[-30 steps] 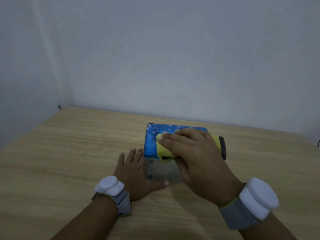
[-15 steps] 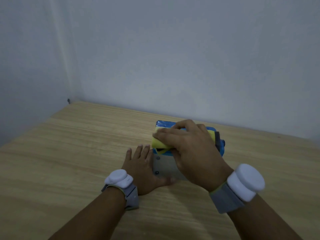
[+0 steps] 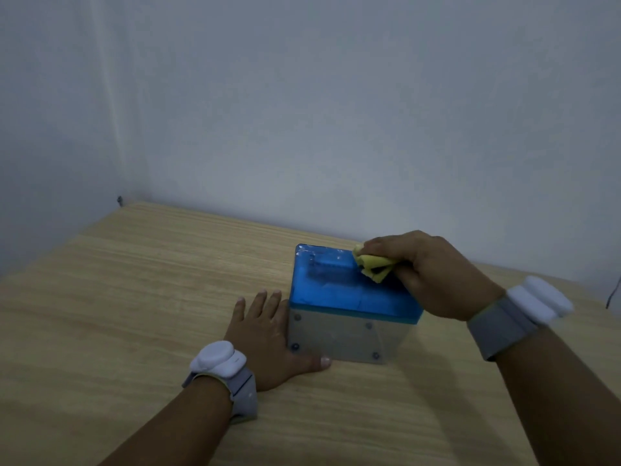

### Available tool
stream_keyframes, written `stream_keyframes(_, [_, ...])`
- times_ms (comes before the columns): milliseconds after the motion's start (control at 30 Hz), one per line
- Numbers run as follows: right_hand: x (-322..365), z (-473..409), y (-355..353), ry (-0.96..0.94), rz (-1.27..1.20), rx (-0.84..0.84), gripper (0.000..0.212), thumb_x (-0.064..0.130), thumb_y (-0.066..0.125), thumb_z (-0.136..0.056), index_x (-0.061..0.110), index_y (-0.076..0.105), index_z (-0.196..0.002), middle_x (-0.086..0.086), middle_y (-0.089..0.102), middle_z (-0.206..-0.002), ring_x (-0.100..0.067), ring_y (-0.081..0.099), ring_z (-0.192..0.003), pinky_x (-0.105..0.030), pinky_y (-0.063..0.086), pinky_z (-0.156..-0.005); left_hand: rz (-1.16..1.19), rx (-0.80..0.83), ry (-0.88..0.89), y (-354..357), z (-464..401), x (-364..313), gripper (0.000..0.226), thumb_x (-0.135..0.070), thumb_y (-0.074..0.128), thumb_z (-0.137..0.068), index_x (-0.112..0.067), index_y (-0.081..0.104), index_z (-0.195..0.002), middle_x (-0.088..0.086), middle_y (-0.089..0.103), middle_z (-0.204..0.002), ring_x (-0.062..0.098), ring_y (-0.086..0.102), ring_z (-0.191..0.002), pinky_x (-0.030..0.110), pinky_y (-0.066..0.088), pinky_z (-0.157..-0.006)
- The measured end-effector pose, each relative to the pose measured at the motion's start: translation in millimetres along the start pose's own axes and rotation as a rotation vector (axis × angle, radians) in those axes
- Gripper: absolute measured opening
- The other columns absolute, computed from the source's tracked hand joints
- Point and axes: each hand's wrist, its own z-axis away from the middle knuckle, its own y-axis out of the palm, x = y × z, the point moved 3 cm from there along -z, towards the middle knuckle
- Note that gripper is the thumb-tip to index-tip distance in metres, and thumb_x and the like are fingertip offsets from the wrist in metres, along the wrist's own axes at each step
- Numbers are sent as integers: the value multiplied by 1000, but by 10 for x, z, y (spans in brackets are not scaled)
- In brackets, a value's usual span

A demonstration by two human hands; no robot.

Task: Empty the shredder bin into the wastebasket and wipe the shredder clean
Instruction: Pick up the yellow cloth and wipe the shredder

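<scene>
A small shredder (image 3: 349, 294) with a blue top and a clear grey bin below stands on the wooden table (image 3: 134, 297). My right hand (image 3: 426, 274) grips a folded yellow cloth (image 3: 373, 265) and holds it on the far right corner of the blue top. My left hand (image 3: 268, 334) lies flat on the table against the shredder's left side, fingers straight, thumb along the front bottom edge of the bin. No wastebasket is in view.
A pale wall (image 3: 336, 112) rises right behind the table's far edge and along its left side. A thin dark cable (image 3: 613, 294) hangs at the far right edge.
My right hand has slid the yellow cloth from the left part of the blue top to its far right corner, uncovering most of the top. My left hand stays against the shredder's side.
</scene>
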Motion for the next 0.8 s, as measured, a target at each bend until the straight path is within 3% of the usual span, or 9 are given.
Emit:
stream_keyframes(67, [-130,-66,12,99,2,16,49,-9,55,-86,24,69,-120,10,67,-117,-1,55,-101,-1,34,-92,3,2,4,-7,1,-3,129,-108,22,-51,-36,6,-157,-3,7,-167,23,-1,-153,56,0,-121])
stream_keyframes(167, [-342,-99,13,300,60,25,42,3,49,-94,29,65,-123,2,68,-122,-19,59,-111,-25,43,-97,7,0,-1,-24,11,-13,130,-108,21,-50,-35,6,-157,-3,8,-167,22,0,-153,56,0,-121])
stream_keyframes(233, [-401,-86,6,375,54,-14,33,10,48,-96,28,66,-118,-2,68,-117,-25,59,-106,-32,45,-89,0,0,-4,-40,14,-19,130,-108,22,-51,-35,5,-157,-3,7,-167,22,-1,-153,55,-1,-122])
stream_keyframes(333, [-303,-60,52,360,51,-51,33,12,48,-96,30,65,-118,1,69,-114,-23,60,-104,-31,46,-88,0,19,-3,-49,14,-29,129,-107,21,-51,-35,4,-157,-3,5,-167,21,-2,-153,55,-1,-122])
stream_keyframes(467, [25,-124,134,168,82,-15,39,11,52,-93,36,63,-121,6,68,-115,-19,60,-104,-36,48,-94,-11,30,-11,-50,22,-32,130,-107,22,-51,-33,4,-157,-4,5,-167,20,-3,-153,55,0,-122])
stream_keyframes(633, [259,-131,102,-21,-164,97,46,3,58,-89,34,66,-123,25,63,-119,2,57,-111,-8,38,-96,-1,16,-17,-59,34,-33,130,-107,24,-52,-33,2,-157,-3,5,-168,20,-3,-153,54,-2,-122])
stream_keyframes(733, [169,-160,-6,18,-344,-54,41,-1,56,-92,26,68,-121,17,70,-115,5,61,-108,-7,42,-94,6,24,-10,-46,33,-34,130,-107,23,-52,-33,2,-157,-3,4,-168,21,-5,-153,54,-3,-122])
stream_keyframes(800, [108,-206,-28,85,-258,-184,36,1,58,-92,24,69,-119,12,72,-110,2,63,-104,-14,46,-95,5,24,-10,-47,31,-35,131,-107,23,-51,-33,2,-157,-3,4,-168,21,-5,-153,55,-2,-122])
